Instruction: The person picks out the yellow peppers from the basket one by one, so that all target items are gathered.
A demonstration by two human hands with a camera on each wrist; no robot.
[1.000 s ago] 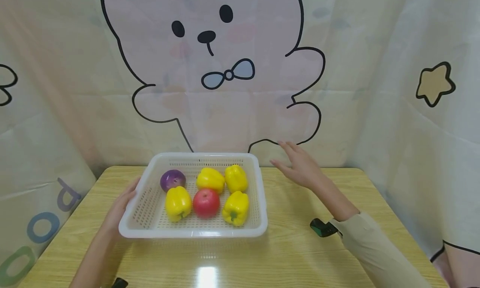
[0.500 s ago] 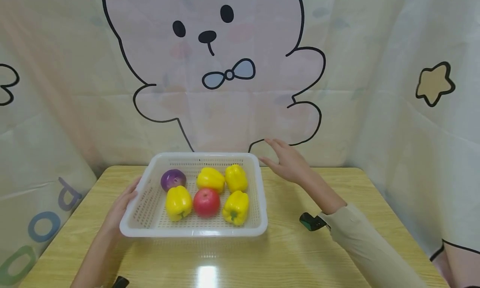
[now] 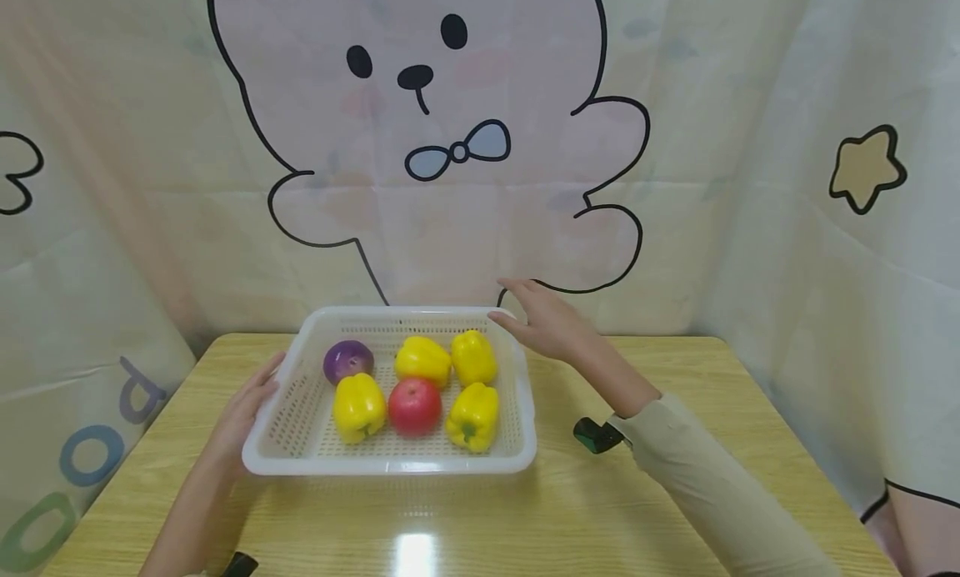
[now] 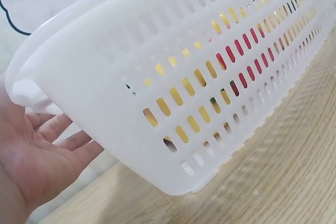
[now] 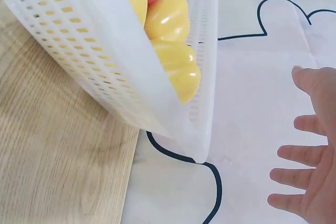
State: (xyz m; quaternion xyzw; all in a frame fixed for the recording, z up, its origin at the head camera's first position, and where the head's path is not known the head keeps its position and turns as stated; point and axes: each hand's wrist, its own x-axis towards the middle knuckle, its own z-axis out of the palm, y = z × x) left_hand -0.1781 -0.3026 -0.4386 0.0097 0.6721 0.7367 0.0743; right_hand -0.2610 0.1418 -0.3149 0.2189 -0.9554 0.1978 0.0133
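Note:
A white perforated plastic basket (image 3: 390,467) stands on the table. Inside lie several yellow bell peppers (image 3: 360,408), a round red fruit (image 3: 415,407) that looks like an apple or tomato, and a round purple piece (image 3: 348,362) whose kind I cannot tell. My left hand (image 3: 238,418) is at the basket's left end; in the left wrist view its fingers (image 4: 58,127) lie loosely along that end under the rim. Above the basket's back right corner hovers my right hand (image 3: 551,323), fingers spread and holding nothing. The right wrist view shows a gap between it and the rim.
The wooden table (image 3: 637,494) extends to both sides and in front of the basket. A pale curtain (image 3: 465,218) with a cartoon bear hangs directly behind the table's back edge. Curtain also runs along both sides. A small dark device (image 3: 597,434) sits at my right wrist.
My right hand has moved left, from beside the basket to over its back right corner. My left hand stays at the left end, and the basket and its contents look unmoved.

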